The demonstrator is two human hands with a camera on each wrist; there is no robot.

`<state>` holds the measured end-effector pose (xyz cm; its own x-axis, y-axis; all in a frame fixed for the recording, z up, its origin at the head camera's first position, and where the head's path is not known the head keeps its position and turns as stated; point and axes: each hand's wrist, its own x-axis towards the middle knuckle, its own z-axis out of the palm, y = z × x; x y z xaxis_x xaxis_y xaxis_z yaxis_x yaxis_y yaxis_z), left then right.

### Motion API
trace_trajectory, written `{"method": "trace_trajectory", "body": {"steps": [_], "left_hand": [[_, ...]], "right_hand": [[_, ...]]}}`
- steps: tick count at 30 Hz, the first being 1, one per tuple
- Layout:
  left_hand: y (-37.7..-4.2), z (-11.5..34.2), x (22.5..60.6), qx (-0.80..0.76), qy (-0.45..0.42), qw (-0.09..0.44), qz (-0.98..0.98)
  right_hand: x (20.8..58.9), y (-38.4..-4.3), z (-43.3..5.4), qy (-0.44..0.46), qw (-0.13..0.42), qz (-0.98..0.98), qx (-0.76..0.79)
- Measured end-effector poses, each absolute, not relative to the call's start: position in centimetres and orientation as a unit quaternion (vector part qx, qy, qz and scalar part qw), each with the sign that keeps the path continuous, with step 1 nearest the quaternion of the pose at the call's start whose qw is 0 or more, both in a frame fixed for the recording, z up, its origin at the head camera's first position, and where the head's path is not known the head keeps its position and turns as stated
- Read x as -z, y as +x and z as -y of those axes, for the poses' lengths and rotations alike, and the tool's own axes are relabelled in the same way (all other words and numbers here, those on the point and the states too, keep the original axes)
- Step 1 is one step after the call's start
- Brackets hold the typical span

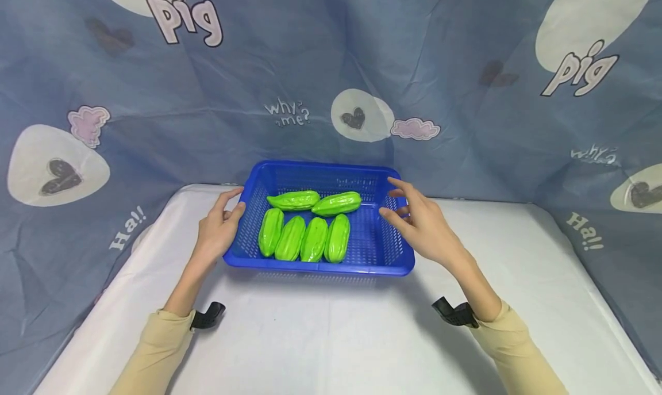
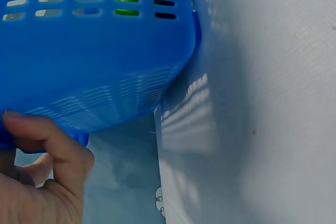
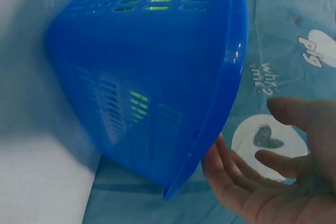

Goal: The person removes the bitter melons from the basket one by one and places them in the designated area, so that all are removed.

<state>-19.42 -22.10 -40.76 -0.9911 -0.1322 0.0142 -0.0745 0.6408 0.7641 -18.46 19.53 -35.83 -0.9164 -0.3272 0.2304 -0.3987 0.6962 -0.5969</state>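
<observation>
A blue slotted plastic basket (image 1: 320, 268) stands at the back of the white table and holds several glossy green gourds (image 1: 305, 237): two lie crosswise at the rear, the others side by side in front. My left hand (image 1: 217, 231) is at the basket's left rim. In the left wrist view its fingers (image 2: 50, 145) curl under the rim of the basket (image 2: 94, 66). My right hand (image 1: 420, 220) hovers by the right rim with its fingers spread. In the right wrist view this right hand (image 3: 273, 188) is relaxed just beside the basket (image 3: 147, 77), and I cannot tell whether it touches.
The white table (image 1: 331, 337) stretches bare in front of the basket. A blue printed cloth (image 1: 331, 67) hangs close behind and along both sides. Black wrist mounts (image 1: 209, 315) sit at both sleeves.
</observation>
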Motion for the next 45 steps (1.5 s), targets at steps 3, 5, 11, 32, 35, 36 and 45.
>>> {"method": "trace_trajectory", "body": {"steps": [3, 5, 11, 32, 35, 36, 45], "left_hand": [[-19.4, 22.0, 40.9, 0.419, 0.057, 0.042, 0.905], [-19.4, 22.0, 41.0, 0.422, 0.057, 0.044, 0.904], [-19.4, 22.2, 41.2, 0.436, 0.054, 0.041, 0.898], [-19.9, 22.3, 40.8, 0.454, 0.043, 0.018, 0.89], [-19.8, 22.0, 40.8, 0.46, 0.055, 0.016, 0.886], [-19.7, 21.9, 40.8, 0.459, 0.059, 0.016, 0.886], [-18.6, 21.3, 40.7, 0.45, 0.075, 0.032, 0.889]], "right_hand": [[35.8, -18.8, -19.2, 0.202, 0.046, 0.917, -0.342], [35.9, -18.9, -18.9, 0.204, 0.039, 0.916, -0.343], [36.4, -19.2, -17.8, 0.207, -0.001, 0.916, -0.344], [37.9, -19.7, -15.5, 0.22, -0.102, 0.898, -0.366], [38.0, -19.7, -15.1, 0.22, -0.112, 0.901, -0.356], [38.1, -19.7, -15.0, 0.221, -0.115, 0.903, -0.351], [38.9, -20.0, -13.8, 0.234, -0.134, 0.913, -0.306]]}}
